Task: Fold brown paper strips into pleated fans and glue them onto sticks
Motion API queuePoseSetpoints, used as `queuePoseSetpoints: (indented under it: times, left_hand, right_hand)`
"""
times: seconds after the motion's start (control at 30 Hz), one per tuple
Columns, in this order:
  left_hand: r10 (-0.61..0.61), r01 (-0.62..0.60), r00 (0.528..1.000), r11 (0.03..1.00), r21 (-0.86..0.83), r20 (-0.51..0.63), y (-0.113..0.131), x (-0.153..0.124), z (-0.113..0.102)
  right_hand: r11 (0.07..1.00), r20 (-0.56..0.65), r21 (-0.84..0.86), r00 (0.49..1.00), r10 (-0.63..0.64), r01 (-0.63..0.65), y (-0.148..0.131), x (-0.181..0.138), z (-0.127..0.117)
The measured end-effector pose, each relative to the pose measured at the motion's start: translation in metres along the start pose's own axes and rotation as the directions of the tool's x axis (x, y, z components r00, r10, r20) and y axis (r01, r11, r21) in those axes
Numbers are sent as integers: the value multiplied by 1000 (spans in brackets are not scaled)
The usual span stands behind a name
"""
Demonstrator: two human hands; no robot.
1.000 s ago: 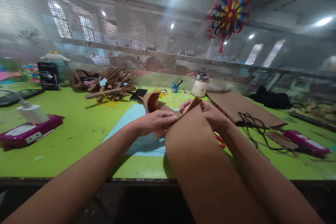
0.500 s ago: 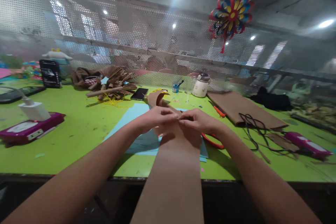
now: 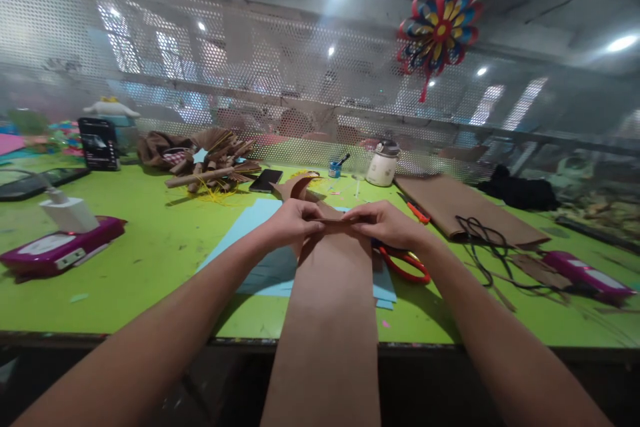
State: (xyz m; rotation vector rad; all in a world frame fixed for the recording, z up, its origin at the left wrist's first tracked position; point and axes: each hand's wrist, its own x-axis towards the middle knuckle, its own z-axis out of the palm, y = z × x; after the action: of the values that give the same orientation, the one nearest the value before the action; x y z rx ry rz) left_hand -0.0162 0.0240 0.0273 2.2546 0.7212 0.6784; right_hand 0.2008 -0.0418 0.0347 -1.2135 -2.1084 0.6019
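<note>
A long strip of brown kraft paper [image 3: 330, 320] runs from the table down over its front edge toward me. Its far end curls upward beyond my hands. My left hand [image 3: 295, 221] pinches a narrow fold across the strip at the left side, and my right hand [image 3: 383, 221] pinches the same fold at the right. Light blue paper sheets [image 3: 265, 277] lie beneath the strip. Red-handled scissors [image 3: 407, 268] rest just under my right wrist, partly hidden by it.
On the green table [image 3: 165, 247], a pile of brown paper rolls [image 3: 215, 170] and a phone [image 3: 267, 180] sit at the back left. A bottle [image 3: 383, 163], folded brown paper [image 3: 465, 207] and black cord [image 3: 483, 240] are to the right. Purple power strips [image 3: 65, 243] flank both sides.
My hands have moved slightly apart along the strip's width. A crosswise fold now shows between my fingers, and more of the scissors is visible.
</note>
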Motion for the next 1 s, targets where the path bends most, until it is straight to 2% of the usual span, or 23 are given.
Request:
queuePoseSetpoints:
  times: [0.1,0.23,0.33,0.4,0.47,0.63,0.73,0.83,1.0]
  left_hand:
    - [20,-27,997,995,96,79,7,-2,-3]
    - [-35,19,996,982,191,80,11,-3,-1]
    - [42,-71,987,979,191,152,12,-3,2]
    - [94,-126,975,980,154,202,13,-4,2]
    - [104,-132,965,986,105,239,16,-5,1]
    - [17,9,960,996,-89,280,21,-8,-2]
    - [-15,89,952,969,-229,307,19,-10,-2]
    - [-12,116,955,935,-335,296,16,-11,-3]
    - [-37,153,943,930,-333,330,15,-11,-1]
  right_hand:
    - [997,-42,-45,997,-59,58,-3,0,5]
    - [974,-79,-152,980,-180,167,-9,2,11]
    - [948,-72,-236,969,-235,213,-13,2,13]
    - [941,-75,-259,967,-244,217,-16,2,14]
    - [939,-91,-264,964,-251,220,-17,1,14]
    - [923,-111,-296,950,-291,247,-17,0,15]
    - [910,-102,-325,947,-303,257,-16,0,16]
    - [894,-89,-345,938,-334,285,-17,0,16]
    - [888,-77,-344,934,-350,305,-16,0,19]
